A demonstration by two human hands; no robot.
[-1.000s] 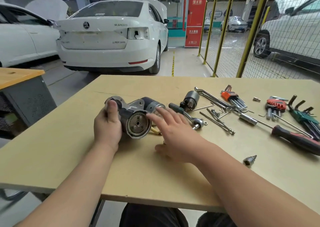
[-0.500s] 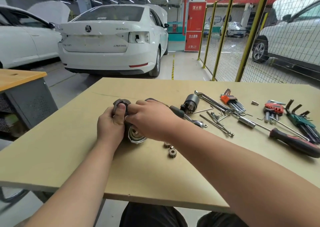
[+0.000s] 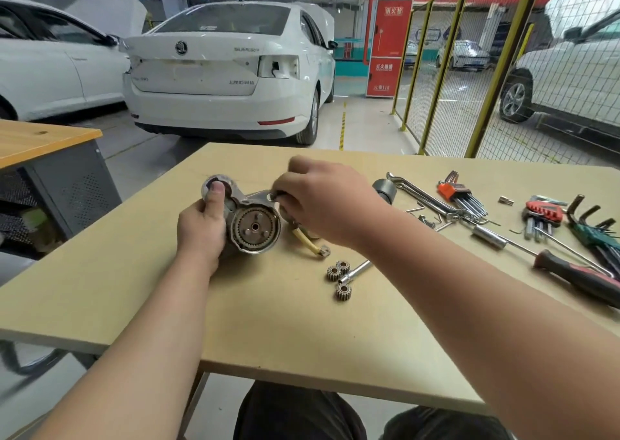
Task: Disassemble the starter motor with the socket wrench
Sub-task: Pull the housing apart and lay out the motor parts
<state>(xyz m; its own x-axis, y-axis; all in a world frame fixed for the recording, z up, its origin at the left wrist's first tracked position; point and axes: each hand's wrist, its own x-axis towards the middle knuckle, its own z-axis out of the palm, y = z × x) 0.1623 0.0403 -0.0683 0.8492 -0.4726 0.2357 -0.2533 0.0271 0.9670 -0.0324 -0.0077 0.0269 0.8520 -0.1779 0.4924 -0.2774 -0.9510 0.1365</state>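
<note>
A white car point(image 3: 228, 70) stands behind the counter point(image 3: 268, 332), beside a yellow mesh fence point(image 3: 436, 80). Both bare forearms reach in over the near edge of the counter.

The left hand point(image 3: 201, 228) grips the starter motor point(image 3: 256, 228), which lies on the counter left of centre. The fingers wrap its body and the thumb presses on the round nose ring at the far end, as it did half a second ago.

The right hand point(image 3: 322, 201) has moved. It then covered the top of the motor next to the left thumb. It now sits further right, fingers curled round the dark part behind the mounting ear. This leaves the open toothed ring on the motor's near face uncovered.

A yellow wire point(image 3: 310, 243) runs out from under the right hand onto the counter.

To the right lie a screwdriver point(image 3: 577, 275) with a red and black handle, a long spanner point(image 3: 422, 194) and sets of hex keys point(image 3: 541, 213), all well apart from the motor.

Only the silver end of the socket wrench point(image 3: 355, 270) shows, poking out from under the right forearm.

Three small gears point(image 3: 339, 273) lie loose around that end, just beside it. Two showed a moment earlier.
</note>
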